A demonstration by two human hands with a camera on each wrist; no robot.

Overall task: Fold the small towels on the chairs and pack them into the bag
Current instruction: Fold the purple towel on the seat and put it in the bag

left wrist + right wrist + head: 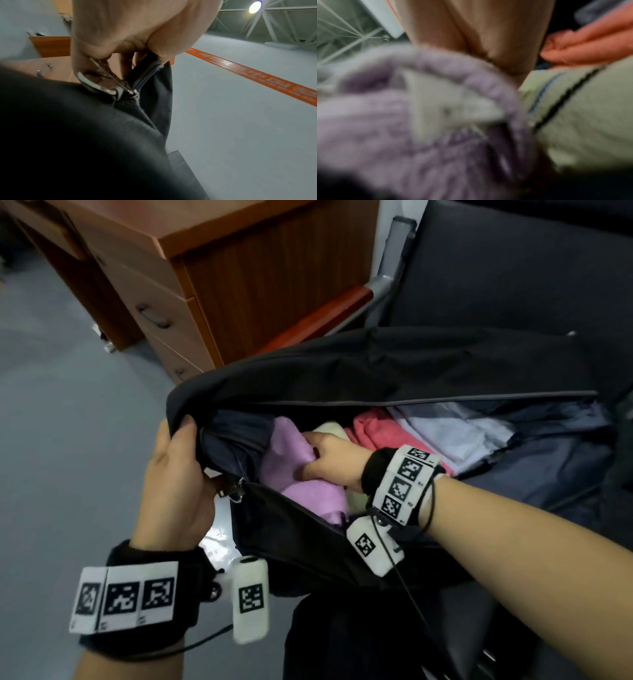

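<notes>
A black bag [376, 364] lies open on a dark chair seat. My left hand [178, 460] grips the rim at the bag's left end, holding the mouth wide; the left wrist view shows its fingers [123, 65] curled round the zipper edge [147, 73] beside a metal clasp [96, 86]. My right hand [325, 460] is inside the bag, fingers curled into a purple towel [291, 460]. Beside it lie a pale cream towel [332, 429], a pink towel [380, 429] and a white one [455, 433]. The right wrist view is blurred, showing the purple towel [402, 121] and the cream towel [582, 115].
A wooden drawer cabinet [178, 285] stands to the left behind the bag on the grey floor [68, 405]. The chair's red-brown armrest [325, 316] and grey frame [394, 268] rise between cabinet and bag. An orange line [257, 77] crosses the floor.
</notes>
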